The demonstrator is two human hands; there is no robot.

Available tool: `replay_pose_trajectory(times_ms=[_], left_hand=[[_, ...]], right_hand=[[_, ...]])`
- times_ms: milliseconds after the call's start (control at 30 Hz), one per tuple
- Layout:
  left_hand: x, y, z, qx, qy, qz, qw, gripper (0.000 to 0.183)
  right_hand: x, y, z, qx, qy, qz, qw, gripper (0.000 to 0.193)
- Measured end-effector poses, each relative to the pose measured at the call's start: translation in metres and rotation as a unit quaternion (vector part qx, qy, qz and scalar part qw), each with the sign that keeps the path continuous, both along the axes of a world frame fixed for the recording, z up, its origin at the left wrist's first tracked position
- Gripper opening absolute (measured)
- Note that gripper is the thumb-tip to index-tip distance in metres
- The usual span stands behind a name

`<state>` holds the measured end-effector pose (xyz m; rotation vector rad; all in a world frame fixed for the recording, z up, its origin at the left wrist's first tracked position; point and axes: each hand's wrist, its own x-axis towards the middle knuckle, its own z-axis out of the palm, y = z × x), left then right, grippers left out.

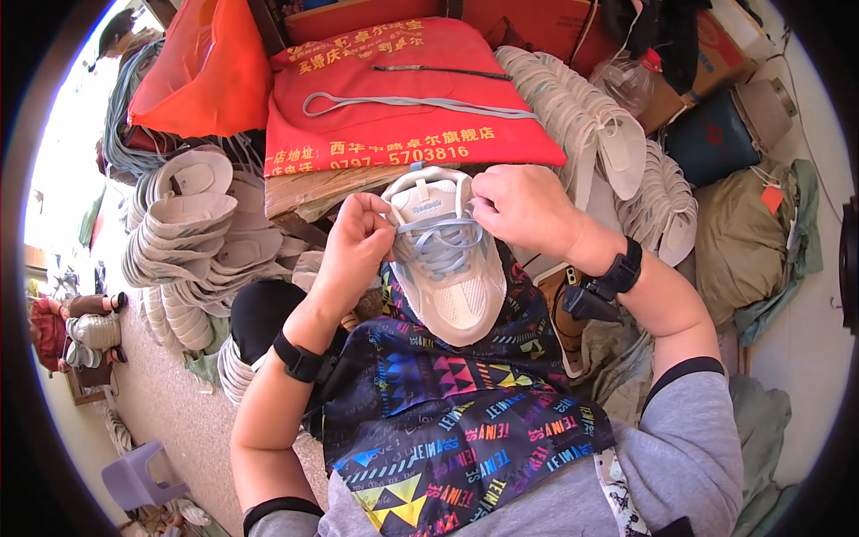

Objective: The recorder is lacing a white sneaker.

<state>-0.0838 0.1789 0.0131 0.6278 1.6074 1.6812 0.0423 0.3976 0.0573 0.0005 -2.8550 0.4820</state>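
Observation:
A cream and white sneaker upper rests on my lap, toe toward me, against the edge of a wooden bench. A blue-grey shoelace crosses its tongue in loose loops. My left hand is closed in a pinch at the left side of the shoe opening. Opposite it, my right hand pinches at the right side of the opening. A strand of the lace runs toward the fingertips of each hand; the very ends are hidden.
Over the bench lies a red cloth bearing a spare grey lace and a thin dark tool. Stacked shoe uppers stand left and right. A phone lies beside my lap; a lavender stool stands lower left.

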Motion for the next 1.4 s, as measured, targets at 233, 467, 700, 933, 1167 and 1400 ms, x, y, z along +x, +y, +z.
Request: replay_pose_trajectory(times_ms=[233,467,700,933,1167,1400], left_hand=[[0.011,0.012,0.022,-0.108,0.427,0.009,0.898,0.026],[-0.026,-0.004,0.038,-0.131,0.463,-0.129,0.867,0.024],[-0.048,-0.001,0.045,-0.114,0.442,-0.238,0.857,0.022],[-0.05,0.01,0.041,-0.119,0.427,-0.242,0.863,0.015],[-0.035,0.029,0.037,-0.103,0.353,-0.178,0.913,0.019],[-0.017,0.017,0.069,0.016,0.356,-0.084,0.93,0.01]], right_hand=[[0.0,-0.011,-0.002,0.063,0.058,0.005,0.996,0.014],[0.002,-0.007,-0.011,-0.05,0.003,-0.032,0.998,0.013],[-0.005,0.013,-0.004,-0.012,-0.074,0.092,0.993,0.009],[-0.018,0.025,0.01,-0.027,-0.042,0.103,0.993,0.02],[-0.036,0.042,-0.003,-0.179,-0.142,0.158,0.961,0.027],[-0.049,0.044,0.002,-0.132,-0.188,0.251,0.94,0.022]])
